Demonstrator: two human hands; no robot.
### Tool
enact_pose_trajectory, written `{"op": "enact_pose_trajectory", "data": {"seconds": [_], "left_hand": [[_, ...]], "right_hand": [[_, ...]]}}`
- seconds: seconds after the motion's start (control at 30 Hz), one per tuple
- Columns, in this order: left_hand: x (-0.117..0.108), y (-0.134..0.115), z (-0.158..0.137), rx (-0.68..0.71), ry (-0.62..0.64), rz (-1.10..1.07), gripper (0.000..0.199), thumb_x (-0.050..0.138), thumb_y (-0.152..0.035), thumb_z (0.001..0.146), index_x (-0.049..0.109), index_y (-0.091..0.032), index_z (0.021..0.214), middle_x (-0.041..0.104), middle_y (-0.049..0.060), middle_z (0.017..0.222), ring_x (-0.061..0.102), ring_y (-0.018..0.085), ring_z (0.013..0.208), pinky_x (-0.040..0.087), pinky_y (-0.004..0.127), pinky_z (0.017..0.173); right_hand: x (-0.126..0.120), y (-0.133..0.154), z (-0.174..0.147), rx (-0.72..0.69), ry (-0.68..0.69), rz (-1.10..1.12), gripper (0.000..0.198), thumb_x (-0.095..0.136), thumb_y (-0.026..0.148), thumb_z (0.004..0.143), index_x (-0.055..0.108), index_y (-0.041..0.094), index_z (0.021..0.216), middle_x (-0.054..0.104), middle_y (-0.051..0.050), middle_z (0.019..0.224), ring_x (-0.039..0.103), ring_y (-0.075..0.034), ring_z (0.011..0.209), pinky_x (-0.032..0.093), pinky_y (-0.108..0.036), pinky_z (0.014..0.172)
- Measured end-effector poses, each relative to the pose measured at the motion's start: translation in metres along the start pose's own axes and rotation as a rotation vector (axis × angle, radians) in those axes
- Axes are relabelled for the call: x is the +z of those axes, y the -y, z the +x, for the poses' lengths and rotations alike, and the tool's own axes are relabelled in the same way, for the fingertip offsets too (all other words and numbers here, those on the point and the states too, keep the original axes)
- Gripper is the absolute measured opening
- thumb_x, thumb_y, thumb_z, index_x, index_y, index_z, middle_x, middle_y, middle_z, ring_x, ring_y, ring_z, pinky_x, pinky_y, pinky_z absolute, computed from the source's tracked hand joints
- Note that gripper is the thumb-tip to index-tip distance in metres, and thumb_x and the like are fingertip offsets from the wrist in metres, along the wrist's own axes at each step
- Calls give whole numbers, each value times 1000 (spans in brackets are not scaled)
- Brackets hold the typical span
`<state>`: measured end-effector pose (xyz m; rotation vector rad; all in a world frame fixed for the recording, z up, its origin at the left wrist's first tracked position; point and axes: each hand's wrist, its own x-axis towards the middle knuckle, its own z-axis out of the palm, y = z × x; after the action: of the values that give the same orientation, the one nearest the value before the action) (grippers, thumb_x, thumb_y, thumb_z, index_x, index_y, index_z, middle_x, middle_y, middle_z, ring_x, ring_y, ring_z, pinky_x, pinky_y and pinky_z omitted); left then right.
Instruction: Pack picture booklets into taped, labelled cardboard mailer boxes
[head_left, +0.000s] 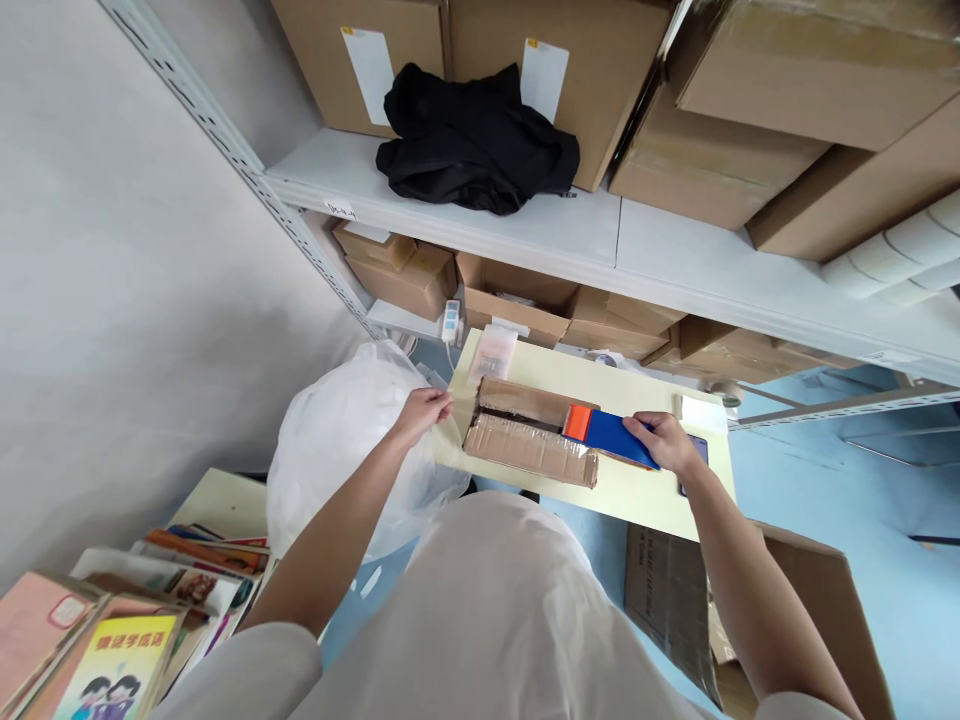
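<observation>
At your far left, the stacked books (124, 650) stand apart from the work. Next to them, the white plastic bag (345, 450) bulges up against the worktop's left edge; loose film there could snag your left forearm or fingers if you sweep that way.

Your left hand (421, 415) is just beyond the left edge, thumb and fingertips pressed together; I cannot tell whether something thin is pinched between them. If it is clear film, a hard pull could shift what lies on the top.

By the far left corner rests the flat packet (494, 353), near the box and easily nudged.

The cardboard box (529, 448) lies left of the middle, its long side just inside the near edge of the worktop (555, 372). A dark gap runs between its flaps, so pressing unevenly could spread or buckle them, and a tug towards you could bring the box over the near edge.

The blue piece (616, 433) with its orange end lies over the box's right end. Your right hand (664, 440) grips it, thumb on top; a slack hold could let it skid.

Under your right wrist, towards the right edge, the phone (700, 447) could be knocked. The open carton (667, 585) stands below the near right corner, where anything pushed off might drop.
</observation>
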<state>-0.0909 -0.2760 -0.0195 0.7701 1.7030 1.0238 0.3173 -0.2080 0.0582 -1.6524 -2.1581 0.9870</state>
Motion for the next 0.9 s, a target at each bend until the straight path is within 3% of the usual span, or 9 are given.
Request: {"op": "enact_pose_trajectory", "data": {"seconds": [0.33, 0.53, 0.83, 0.9], "left_hand": [[31, 37, 17, 54, -89, 294, 29, 50, -39, 77, 67, -18, 68, 67, 4, 62, 61, 16, 64, 44, 26, 60], [48, 41, 13, 71, -116, 530, 26, 48, -32, 81, 68, -20, 69, 71, 6, 78, 65, 21, 81, 44, 29, 72], [52, 37, 16, 16, -124, 703, 22, 55, -35, 80, 68, -22, 91, 72, 11, 98, 64, 27, 97, 45, 33, 78], [51, 44, 19, 35, -76, 653, 37, 62, -36, 76, 63, -20, 109, 71, 12, 103, 65, 26, 97, 47, 34, 79]], "right_hand": [[18, -7, 6, 26, -25, -94, 51, 45, 60, 81, 41, 20, 49, 37, 3, 48, 36, -11, 49, 31, -26, 50], [20, -9, 5, -8, -35, -102, 51, 45, 59, 81, 40, 20, 49, 36, 3, 47, 35, -10, 49, 31, -26, 49], [20, -8, 4, -24, -40, -86, 52, 45, 61, 81, 38, 20, 49, 34, 3, 48, 32, -10, 49, 30, -25, 48], [21, -10, 4, -24, -39, -84, 52, 45, 60, 81, 38, 20, 49, 34, 3, 48, 32, -10, 49, 30, -26, 48]]}}
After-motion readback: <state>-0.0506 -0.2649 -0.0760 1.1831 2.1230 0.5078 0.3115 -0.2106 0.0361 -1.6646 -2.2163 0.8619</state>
